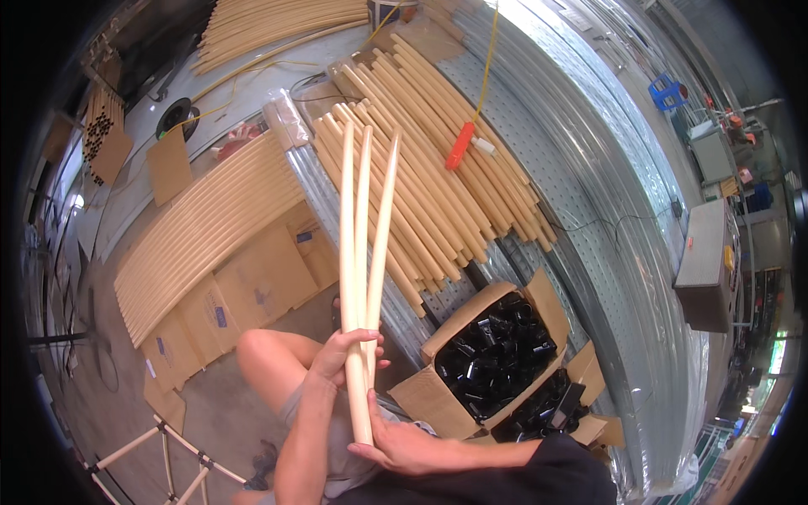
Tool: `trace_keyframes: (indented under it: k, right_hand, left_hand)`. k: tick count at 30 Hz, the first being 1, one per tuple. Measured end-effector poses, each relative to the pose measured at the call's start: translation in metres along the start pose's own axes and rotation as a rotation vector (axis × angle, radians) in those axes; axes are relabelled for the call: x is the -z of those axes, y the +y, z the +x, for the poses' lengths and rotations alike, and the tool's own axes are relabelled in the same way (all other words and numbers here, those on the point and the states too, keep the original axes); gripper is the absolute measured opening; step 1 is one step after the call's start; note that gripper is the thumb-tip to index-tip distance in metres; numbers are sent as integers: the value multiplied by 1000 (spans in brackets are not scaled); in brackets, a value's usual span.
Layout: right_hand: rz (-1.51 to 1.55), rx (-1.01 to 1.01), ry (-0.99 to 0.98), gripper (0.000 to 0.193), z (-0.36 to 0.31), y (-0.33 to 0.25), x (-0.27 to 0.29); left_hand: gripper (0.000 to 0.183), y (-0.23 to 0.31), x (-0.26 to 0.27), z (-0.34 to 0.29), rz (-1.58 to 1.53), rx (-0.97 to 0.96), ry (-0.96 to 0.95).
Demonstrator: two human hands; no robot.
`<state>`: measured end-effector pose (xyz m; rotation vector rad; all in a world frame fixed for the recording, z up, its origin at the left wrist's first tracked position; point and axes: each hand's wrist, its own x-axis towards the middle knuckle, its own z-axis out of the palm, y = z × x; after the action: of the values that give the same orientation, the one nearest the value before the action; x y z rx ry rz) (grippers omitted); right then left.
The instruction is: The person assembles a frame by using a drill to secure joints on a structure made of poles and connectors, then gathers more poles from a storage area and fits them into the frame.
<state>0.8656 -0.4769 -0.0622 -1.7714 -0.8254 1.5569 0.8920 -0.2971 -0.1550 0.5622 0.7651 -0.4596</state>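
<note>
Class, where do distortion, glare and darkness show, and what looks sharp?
Head view: distortion bows the metal rails at right; head view: glare whitens plastic film, upper right; head view: corners are black; head view: held tubes look fairly sharp.

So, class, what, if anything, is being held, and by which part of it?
Three long, cream, round tubes, held toward their near ends: left grip around them, right grip closer to those ends.

Three tubes [347, 252] sit in the left hand [341, 358] and right hand [404, 442], far ends pointing at the tube pile [421, 181] up ahead. Off left there's a tube row [210, 227] with cardboard [231, 307] along its near side, and right of the hands, just nearer than the pile, is an open box [431, 404] full of fittings [492, 353].
</note>
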Motion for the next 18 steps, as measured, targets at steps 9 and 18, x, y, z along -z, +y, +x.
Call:
trace_keyframes:
  k: [9,18]
  right_hand:
    - [430,-113,854,26,74,229,269]
    - [11,-466,1690,50,108,453,389]
  left_hand:
    - [56,35,6,-32,-136,-4,-69]
    - [70,42,40,-28,-103,73,-85]
